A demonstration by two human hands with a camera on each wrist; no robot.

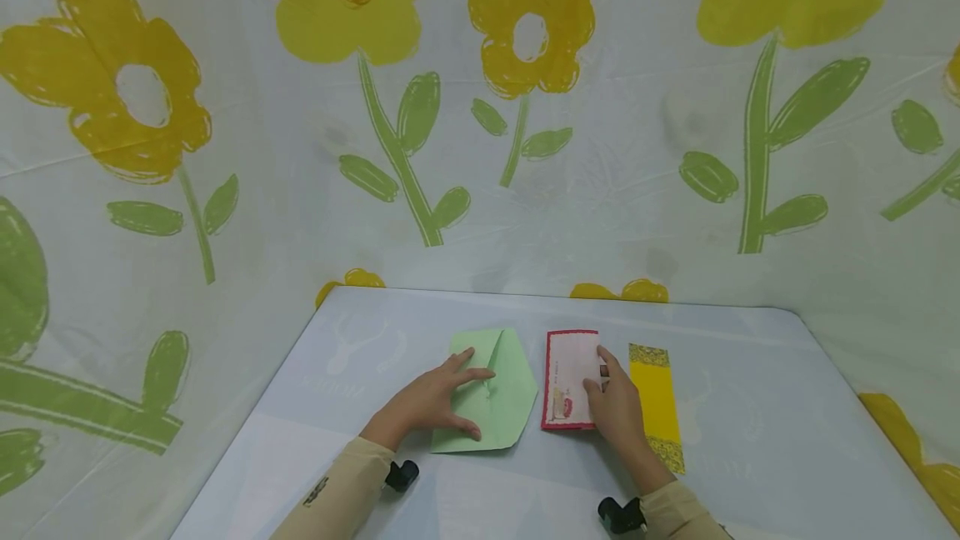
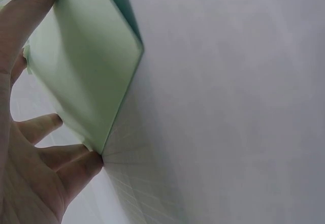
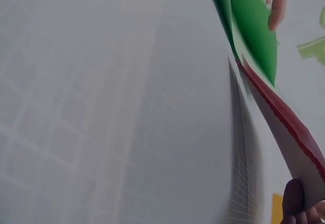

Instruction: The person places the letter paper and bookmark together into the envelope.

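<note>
A light green paper envelope (image 1: 513, 386) lies on the table in front of me, its pointed flap towards the right. My left hand (image 1: 431, 398) rests on it with fingers spread. In the left wrist view, fingertips touch the edge of the envelope (image 2: 96, 66). To the right is a folded white card (image 1: 566, 377) with a red border and small printed pictures. My right hand (image 1: 618, 411) pinches its right side between thumb and fingers. The right wrist view has the card (image 3: 284, 117) slightly raised, near the gaping mouth of the envelope (image 3: 256, 26).
A yellow paper strip (image 1: 656, 402) with patterned gold ends lies right of the card, partly behind my right hand. The white table (image 1: 360, 332) meets a flower-printed cloth (image 1: 622, 215) at its back edge. Black wrist cameras sit by both sleeves.
</note>
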